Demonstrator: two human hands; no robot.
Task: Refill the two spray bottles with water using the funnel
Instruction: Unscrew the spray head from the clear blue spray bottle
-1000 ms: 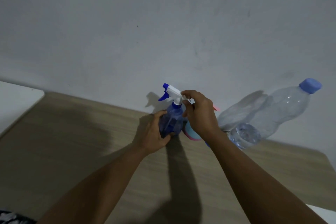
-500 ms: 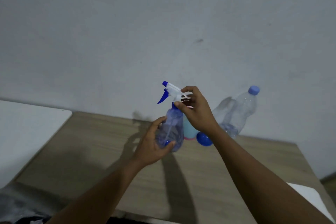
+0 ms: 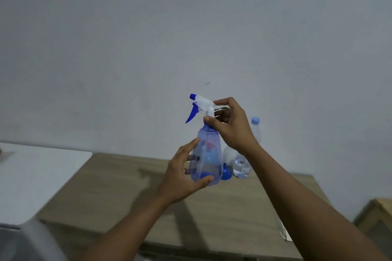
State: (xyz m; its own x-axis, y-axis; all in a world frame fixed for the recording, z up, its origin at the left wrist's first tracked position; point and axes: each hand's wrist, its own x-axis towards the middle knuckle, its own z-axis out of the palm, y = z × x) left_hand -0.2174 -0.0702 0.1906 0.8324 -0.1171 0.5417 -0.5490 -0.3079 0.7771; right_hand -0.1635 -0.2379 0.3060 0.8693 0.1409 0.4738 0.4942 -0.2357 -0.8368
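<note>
Left hand (image 3: pixel 182 178) grips bottle (image 3: pixel 206 154), right hand (image 3: pixel 231 125) pinches sprayer (image 3: pixel 201 101) collar. Likely unscrewing; next lift sprayer out. Funnel (image 3: pixel 226 174) at bottle's 4 o'clock.

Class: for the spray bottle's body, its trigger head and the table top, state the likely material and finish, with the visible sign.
Spray bottle body: clear blue-tinted plastic, smooth; things behind show through. Trigger head: opaque white and blue plastic, likely; moulded shape. Table top: wood or wood-look laminate, matte; pale grain lines, which of the two cannot be told.
</note>
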